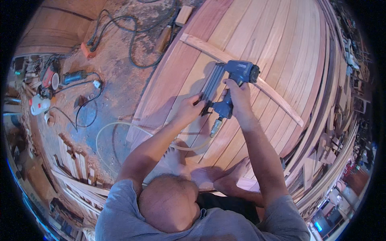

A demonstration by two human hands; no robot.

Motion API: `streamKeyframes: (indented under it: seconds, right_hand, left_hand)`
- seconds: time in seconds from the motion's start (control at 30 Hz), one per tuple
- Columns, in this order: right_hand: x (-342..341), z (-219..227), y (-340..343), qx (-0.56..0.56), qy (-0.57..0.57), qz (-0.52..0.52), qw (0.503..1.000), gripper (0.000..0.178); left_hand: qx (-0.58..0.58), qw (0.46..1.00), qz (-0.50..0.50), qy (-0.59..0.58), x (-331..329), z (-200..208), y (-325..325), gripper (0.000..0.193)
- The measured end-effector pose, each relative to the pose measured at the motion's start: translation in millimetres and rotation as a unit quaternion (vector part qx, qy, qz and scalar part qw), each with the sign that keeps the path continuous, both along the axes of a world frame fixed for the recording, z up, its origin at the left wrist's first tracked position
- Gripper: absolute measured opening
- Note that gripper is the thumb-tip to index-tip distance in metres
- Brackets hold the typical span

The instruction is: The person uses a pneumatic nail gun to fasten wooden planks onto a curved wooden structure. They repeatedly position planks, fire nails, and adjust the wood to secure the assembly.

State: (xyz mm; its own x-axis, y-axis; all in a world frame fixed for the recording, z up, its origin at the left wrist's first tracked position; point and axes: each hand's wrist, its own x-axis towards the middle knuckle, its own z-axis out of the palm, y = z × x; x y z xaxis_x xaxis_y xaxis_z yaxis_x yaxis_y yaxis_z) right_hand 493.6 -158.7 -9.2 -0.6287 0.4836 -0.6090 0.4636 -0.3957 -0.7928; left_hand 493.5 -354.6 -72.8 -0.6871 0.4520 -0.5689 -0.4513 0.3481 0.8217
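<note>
My right hand (240, 96) is wrapped round the handle of a dark pneumatic nail gun (241, 69). With bent fingers, my left hand (189, 110) holds the rear end of its long grey magazine. A metal coupling at the handle's base joins a pale air hose (152, 135), which loops off to the left. Beneath the tool lies a panel of pale and reddish wooden planks (161, 100) laid side by side. A narrow wooden batten (281, 102) crosses the planks, and the gun's head hides part of it. Whether the nose touches the wood is hidden.
Cables (134, 40) snake over the dusty floor at the upper left, near a wood block (183, 16). Further left are a red power tool (50, 78) and a white bottle (39, 104). Long wood strips (327, 80) line the right side. My bare feet (233, 176) are on the planks.
</note>
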Motion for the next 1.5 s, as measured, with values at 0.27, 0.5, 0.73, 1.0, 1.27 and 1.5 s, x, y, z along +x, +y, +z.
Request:
streamKeyframes:
  seconds: [0.27,0.5,0.73,1.0,1.27,1.5]
  right_hand:
    - [26.5,1.3,-36.0,-0.066,0.041,-0.002,0.997,0.034]
    - [5.4,69.9,-46.0,0.109,-0.042,0.429,0.896,0.062]
    - [23.8,35.5,10.9,0.325,0.013,0.351,0.878,0.056]
    - [59.8,-63.3,208.4,0.509,0.102,0.418,0.745,0.051]
    - [47.4,-110.7,270.7,0.749,0.102,0.529,0.386,0.044]
    - [35.9,-119.7,270.1,0.739,0.203,0.475,0.433,0.035]
  left_hand:
    - [0.008,0.972,-0.06,0.226,-0.3,64.7,-8.5,0.058]
    - [-0.121,0.931,-0.198,0.28,-42.2,106.0,-10.5,0.065]
    - [-0.232,0.933,-0.241,0.131,-106.1,107.7,3.5,0.041]
    - [-0.256,0.957,-0.022,0.137,-75.1,130.3,-105.5,0.036]
    - [-0.354,0.92,0.104,0.129,34.8,151.7,-202.9,0.038]
    - [-0.406,0.908,0.086,0.055,119.1,158.7,-225.1,0.03]
